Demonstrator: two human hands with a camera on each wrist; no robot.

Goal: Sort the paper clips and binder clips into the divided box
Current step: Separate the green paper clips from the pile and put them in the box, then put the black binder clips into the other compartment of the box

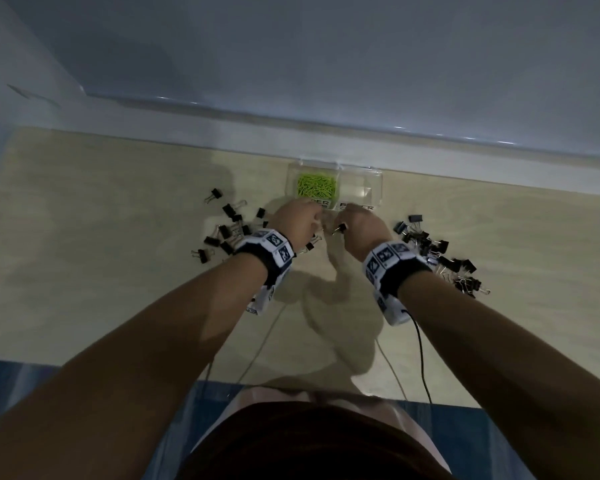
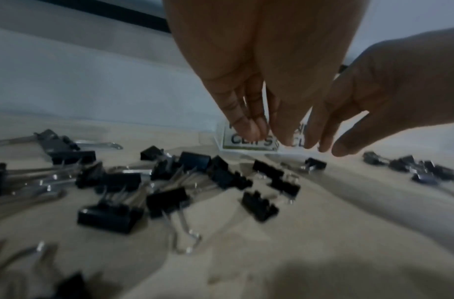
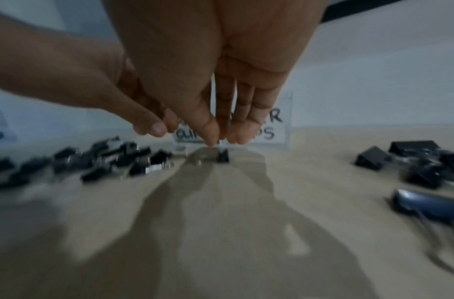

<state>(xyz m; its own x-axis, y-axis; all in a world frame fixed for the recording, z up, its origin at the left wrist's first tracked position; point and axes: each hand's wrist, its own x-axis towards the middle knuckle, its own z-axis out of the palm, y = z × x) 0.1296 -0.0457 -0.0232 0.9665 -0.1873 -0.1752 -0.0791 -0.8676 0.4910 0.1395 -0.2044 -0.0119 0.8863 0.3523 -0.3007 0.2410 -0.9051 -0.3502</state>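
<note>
A clear divided box (image 1: 374,181) stands at the table's far edge. Its left compartment holds green paper clips (image 1: 316,186); the right one looks bare. Black binder clips lie in a left pile (image 1: 227,228) and a right pile (image 1: 433,252). My left hand (image 1: 312,216) hovers in front of the box label with its fingers (image 2: 249,127) pointing down and nothing visible in them. My right hand (image 1: 347,216) is close beside it. The right hand's fingertips (image 3: 237,137) hang just above one binder clip (image 3: 222,156) that lies on the table between the piles.
The beige table (image 1: 118,271) ends at a pale wall ledge (image 1: 430,157) behind the box. Thin cables (image 1: 420,355) run from my wrists toward the near edge. More binder clips (image 2: 113,218) lie close under my left wrist.
</note>
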